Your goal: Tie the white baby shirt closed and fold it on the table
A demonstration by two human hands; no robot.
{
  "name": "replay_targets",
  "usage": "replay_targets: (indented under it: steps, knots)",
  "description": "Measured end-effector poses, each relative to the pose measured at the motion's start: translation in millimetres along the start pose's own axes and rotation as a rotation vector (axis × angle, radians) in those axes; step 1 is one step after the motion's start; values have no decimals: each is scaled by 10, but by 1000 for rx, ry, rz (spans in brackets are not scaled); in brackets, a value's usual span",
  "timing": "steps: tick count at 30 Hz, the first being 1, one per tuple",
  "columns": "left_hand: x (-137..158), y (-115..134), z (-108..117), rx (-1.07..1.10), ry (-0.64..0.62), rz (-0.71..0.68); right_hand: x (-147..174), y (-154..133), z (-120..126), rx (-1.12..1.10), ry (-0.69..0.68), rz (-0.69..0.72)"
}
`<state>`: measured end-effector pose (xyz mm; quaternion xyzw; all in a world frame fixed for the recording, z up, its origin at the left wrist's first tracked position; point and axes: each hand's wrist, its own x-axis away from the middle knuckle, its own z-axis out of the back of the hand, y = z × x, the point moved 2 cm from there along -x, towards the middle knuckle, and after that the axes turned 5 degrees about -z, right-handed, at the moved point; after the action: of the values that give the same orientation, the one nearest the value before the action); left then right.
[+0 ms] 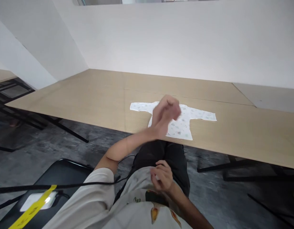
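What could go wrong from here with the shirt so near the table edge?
1. The shirt lies spread flat with its hem close to the table edge; a careless pull might slide it off onto the floor.
2. The left hand is blurred above the shirt and may bunch the fabric as it lands.
3. The cable crosses the left arm and could snag.

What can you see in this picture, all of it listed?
baby shirt: one, white with small print, spread flat at the table's near edge
table: one, light wood, across the middle
chair: one, black, lower left
cable: one, black, across the chair
yellow strip: one, bottom left
floor: grey
wall: white
left hand: blurred, raised in front of the shirt
right hand: near the lap, fingers curled
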<state>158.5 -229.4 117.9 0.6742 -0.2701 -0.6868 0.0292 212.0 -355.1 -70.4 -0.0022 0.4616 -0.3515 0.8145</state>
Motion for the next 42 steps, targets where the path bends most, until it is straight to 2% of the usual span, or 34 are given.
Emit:
replay_targets:
  steps: [2, 4, 5, 7, 9, 11, 12, 14, 16, 21, 25, 31, 36, 42]
  knots:
    - [-52, -604, 139, -130, 55, 139, -174, 257, 180, -23, 186, 53]
    - [-19, -1206, 283, -338, 65, 251, -487, 623, 385, 55, 280, 36]
    - [28, -1479, 337, -450, 35, 312, -684, 846, 479, 119, 313, -35]
    - [170, -1930, 391, -675, -102, 467, -1100, 1352, 611, 232, 351, -320]
    - [344, -2230, 378, -873, -315, 622, -1467, 1854, 622, 286, 250, -583]
    - [497, -2387, 338, -1007, -495, 703, -1710, 2278, 522, 338, 12, -760]
    - [553, -2427, 321, -1042, -555, 712, -1771, 2445, 451, 357, -122, -838]
    - [620, -2465, 305, -1058, -600, 701, -1798, 2670, 309, 365, -327, -916]
    - [644, -2483, 315, -1022, -585, 713, -1754, 2774, 207, 366, -397, -930]
    - [634, -2515, 346, -911, -510, 750, -1623, 2842, 138, 367, -318, -958]
    - [644, -2546, 336, -897, -515, 772, -1593, 2898, 132, 313, -283, -979]
    - [701, -2558, 299, -977, -588, 642, -1568, 2917, 115, 334, -274, -933]
    - [707, -2546, 275, -1056, -649, 594, -1541, 2872, 80, 366, -255, -914]
    - [686, -2507, 258, -1031, -675, 523, -1547, 2878, 78, 335, -152, -965]
